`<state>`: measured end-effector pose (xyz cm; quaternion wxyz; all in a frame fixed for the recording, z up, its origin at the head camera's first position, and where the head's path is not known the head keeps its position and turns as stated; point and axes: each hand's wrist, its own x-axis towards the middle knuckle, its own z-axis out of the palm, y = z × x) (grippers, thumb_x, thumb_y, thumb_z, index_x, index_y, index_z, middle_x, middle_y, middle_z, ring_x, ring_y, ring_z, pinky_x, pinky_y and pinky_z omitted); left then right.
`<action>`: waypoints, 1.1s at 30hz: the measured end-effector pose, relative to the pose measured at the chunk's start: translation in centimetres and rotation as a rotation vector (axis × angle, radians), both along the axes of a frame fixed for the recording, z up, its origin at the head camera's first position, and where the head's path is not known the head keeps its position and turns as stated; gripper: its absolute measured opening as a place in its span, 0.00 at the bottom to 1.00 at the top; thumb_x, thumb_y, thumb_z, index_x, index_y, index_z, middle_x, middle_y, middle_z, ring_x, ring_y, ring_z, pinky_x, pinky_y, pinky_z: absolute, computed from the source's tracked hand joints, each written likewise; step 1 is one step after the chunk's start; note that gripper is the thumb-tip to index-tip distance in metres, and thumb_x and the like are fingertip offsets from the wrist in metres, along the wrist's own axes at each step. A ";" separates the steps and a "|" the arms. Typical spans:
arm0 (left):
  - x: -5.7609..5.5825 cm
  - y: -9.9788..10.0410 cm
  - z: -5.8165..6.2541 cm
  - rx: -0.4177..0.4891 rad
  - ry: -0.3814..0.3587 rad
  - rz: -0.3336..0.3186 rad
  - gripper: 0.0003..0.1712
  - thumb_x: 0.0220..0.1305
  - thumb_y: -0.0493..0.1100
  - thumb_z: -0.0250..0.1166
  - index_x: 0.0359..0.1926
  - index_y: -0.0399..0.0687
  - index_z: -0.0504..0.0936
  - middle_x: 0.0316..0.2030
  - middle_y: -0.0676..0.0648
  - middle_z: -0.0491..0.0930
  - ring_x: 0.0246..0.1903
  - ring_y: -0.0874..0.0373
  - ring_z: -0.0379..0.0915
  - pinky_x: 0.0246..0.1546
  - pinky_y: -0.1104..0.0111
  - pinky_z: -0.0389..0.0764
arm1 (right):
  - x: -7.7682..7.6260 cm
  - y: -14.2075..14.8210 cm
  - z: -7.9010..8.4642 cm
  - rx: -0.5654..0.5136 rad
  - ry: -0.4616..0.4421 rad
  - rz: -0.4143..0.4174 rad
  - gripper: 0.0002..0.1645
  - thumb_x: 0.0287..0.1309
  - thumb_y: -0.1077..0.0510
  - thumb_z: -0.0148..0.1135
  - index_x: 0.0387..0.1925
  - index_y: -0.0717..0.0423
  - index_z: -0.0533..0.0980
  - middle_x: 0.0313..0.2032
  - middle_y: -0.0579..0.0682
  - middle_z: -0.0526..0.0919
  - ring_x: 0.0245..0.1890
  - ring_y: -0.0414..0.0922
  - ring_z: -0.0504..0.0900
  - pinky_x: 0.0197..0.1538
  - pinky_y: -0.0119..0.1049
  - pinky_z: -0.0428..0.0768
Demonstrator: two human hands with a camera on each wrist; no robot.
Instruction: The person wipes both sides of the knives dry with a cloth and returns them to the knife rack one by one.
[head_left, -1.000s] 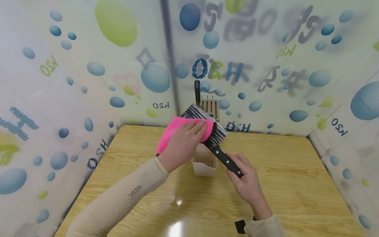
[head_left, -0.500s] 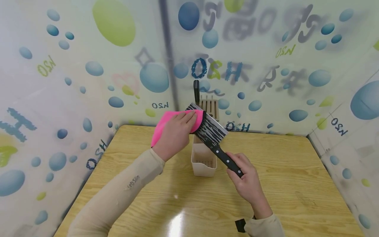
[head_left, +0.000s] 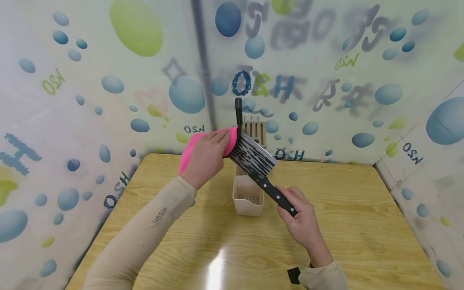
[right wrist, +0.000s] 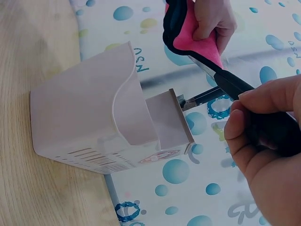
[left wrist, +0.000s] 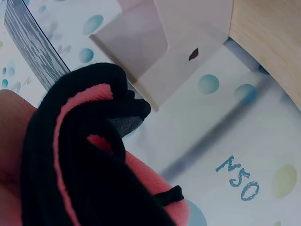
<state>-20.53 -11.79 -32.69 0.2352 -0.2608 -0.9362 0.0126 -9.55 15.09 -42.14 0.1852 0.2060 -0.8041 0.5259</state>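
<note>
In the head view my right hand (head_left: 304,223) grips the black riveted handle of a cleaver (head_left: 254,157), held up at a slant over the table. Its broad blade carries black streaks. Against the far end of the blade my left hand (head_left: 206,159) holds a pink cloth (head_left: 187,151) with black edging. The left wrist view shows the cloth (left wrist: 59,155) bunched in folds, its black side outward. From the right wrist, thumb and fingers of the left hand (right wrist: 214,21) pinch the cloth around the blade; the blade's far corner is hidden under it.
Below the cleaver a beige knife holder (head_left: 249,207) stands on the wooden table (head_left: 348,225). Another black-handled knife (head_left: 238,112) stands upright in its slotted rear section (head_left: 259,133). Patterned walls (head_left: 311,80) close off the back and sides.
My left hand has slid the cloth along the blade, away from the handle, toward the upper left, baring more of the streaked surface. The right hand and cleaver have stayed nearly still.
</note>
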 end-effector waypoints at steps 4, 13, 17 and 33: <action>-0.1 0.0 -0.1 0.012 -0.004 -0.002 0.29 0.63 0.31 0.60 0.67 0.36 0.78 0.64 0.39 0.79 0.62 0.44 0.78 0.64 0.55 0.79 | 0.0 -0.1 0.0 -0.006 0.006 0.003 0.30 0.55 0.79 0.65 0.61 0.65 0.80 0.43 0.52 0.81 0.32 0.39 0.74 0.28 0.30 0.73; 0.6 0.5 -0.4 -0.010 -0.025 -0.005 0.32 0.62 0.30 0.60 0.69 0.39 0.77 0.66 0.42 0.78 0.62 0.43 0.76 0.65 0.54 0.78 | -0.1 -0.6 -0.3 -0.023 -0.002 0.008 0.29 0.56 0.78 0.64 0.61 0.66 0.80 0.43 0.51 0.80 0.32 0.40 0.74 0.28 0.30 0.74; 1.0 0.9 -0.5 -0.018 -0.007 -0.022 0.32 0.62 0.30 0.61 0.69 0.40 0.77 0.66 0.42 0.78 0.62 0.44 0.76 0.66 0.54 0.76 | -0.2 -0.8 -0.3 -0.028 -0.007 0.005 0.29 0.57 0.77 0.64 0.62 0.64 0.80 0.43 0.51 0.80 0.32 0.40 0.74 0.29 0.30 0.73; 2.2 2.8 -1.7 -0.087 0.028 -0.084 0.31 0.63 0.33 0.66 0.69 0.43 0.78 0.66 0.46 0.78 0.59 0.48 0.77 0.60 0.59 0.80 | -0.6 -1.3 -0.3 -0.057 -0.017 -0.042 0.29 0.56 0.77 0.65 0.60 0.63 0.81 0.43 0.51 0.82 0.34 0.41 0.74 0.30 0.30 0.72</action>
